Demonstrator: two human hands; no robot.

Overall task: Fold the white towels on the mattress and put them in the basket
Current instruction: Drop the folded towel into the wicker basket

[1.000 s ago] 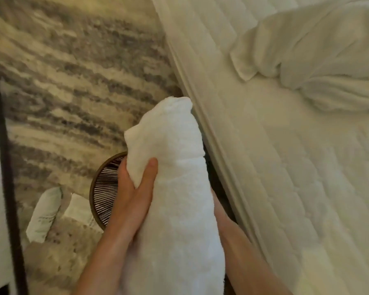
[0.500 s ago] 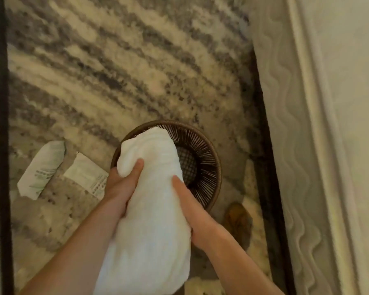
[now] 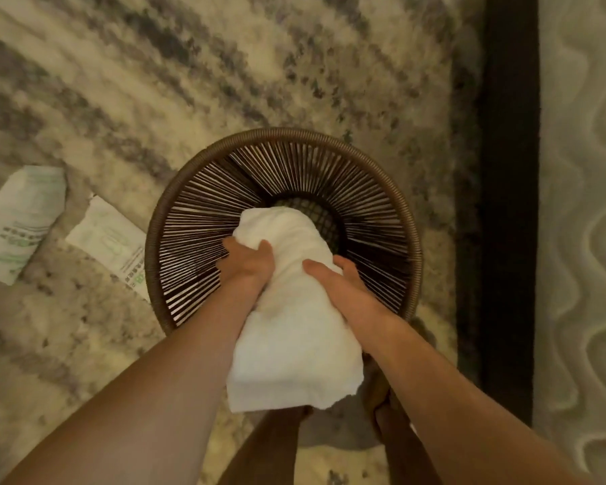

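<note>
Now, left to right:

Paper packets: two flat white packets (image 3: 21, 222) (image 3: 111, 245) with green print lie on the patterned rug (image 3: 84, 82) just left of the basket, apart from the hands and no part of the job.

Left hand: the left hand (image 3: 247, 262) is curled around the left flank of the folded towel (image 3: 291, 309), fingers pressed into the cloth, inside the basket's rim.

Folded towel: half a second ago its far end hung over the near-left part of the rim; now that end points down into the dark centre of the brown wicker basket (image 3: 280, 140), while its near end sticks out above the rim toward the person.

Right hand: the right hand (image 3: 333, 278) clamps the towel's right flank, thumb on top, also below the rim line.

What changed: a second ago the mattress top with an unfolded towel filled the view; now the view looks straight down on the basket, with only the quilted mattress side (image 3: 581, 239) at far right.

Meaning: in my judgement this towel is nearly placed and only needs releasing; whether it touches the basket floor I cannot tell.

Remaining: the towel seen on the mattress a second ago presumably awaits folding.
</note>
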